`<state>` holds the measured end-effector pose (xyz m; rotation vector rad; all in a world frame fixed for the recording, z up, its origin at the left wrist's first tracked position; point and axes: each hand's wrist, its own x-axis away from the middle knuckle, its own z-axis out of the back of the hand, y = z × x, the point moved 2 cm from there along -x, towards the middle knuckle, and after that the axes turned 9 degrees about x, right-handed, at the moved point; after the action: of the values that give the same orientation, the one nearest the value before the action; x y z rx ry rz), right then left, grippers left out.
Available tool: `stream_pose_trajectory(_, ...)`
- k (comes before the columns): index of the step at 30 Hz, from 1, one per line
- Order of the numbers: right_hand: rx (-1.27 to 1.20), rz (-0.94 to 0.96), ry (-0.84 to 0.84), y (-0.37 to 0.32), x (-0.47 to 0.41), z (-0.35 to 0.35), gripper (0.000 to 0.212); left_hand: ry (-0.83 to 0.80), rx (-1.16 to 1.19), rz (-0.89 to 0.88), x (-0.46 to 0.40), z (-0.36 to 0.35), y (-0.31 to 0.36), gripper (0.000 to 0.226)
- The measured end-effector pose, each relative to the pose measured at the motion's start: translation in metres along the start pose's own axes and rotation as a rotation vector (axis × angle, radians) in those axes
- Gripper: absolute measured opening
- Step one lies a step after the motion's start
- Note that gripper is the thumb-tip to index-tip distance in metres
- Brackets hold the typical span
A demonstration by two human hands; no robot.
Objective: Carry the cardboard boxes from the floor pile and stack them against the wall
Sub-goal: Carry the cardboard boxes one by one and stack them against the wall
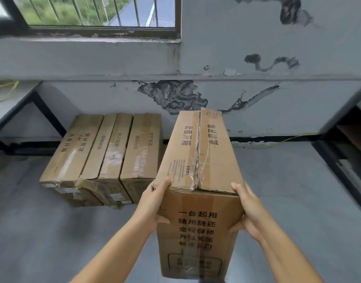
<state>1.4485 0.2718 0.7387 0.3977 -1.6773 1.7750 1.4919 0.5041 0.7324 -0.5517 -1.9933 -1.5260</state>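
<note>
boxes on floor (106,158): 4 | box held (198,160): 1 | hands (155,203): 2 | window (98,13): 1

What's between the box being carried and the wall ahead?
Nothing but bare grey floor, in the head view. The held box is carried by both hands; the row of boxes at the wall lies to its left.

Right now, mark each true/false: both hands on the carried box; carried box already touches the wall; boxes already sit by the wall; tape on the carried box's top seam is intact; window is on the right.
1. Both hands hold the carried cardboard box. True: left hand and right hand grip its near end.
2. It already touches the wall. False: it is held up, short of the wall.
3. A row of boxes sits on the floor by the wall. True.
4. Its top seam tape is intact. False: the tape is torn and crumpled.
5. The barred window is upper right. False: upper left.
</note>
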Motion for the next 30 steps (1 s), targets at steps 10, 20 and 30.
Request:
stream_pose_trajectory(10, 0.136, -0.091, -0.15, -0.077, -0.203, 0.018, 0.05, 0.203, 0.088, 0.091, -0.156, -0.08, 0.033, 0.019)
stream_pose_trajectory(20, 0.189, -0.04, -0.203, -0.035, -0.374, -0.024, 0.053, 0.212, 0.129, 0.01, -0.319, -0.078, -0.008, 0.017)
stream_pose_trajectory(30, 0.269, -0.227, -0.123, 0.122, -0.433, -0.067, 0.058, 0.294, 0.177, 0.293, -0.389, -0.025, -0.149, 0.027)
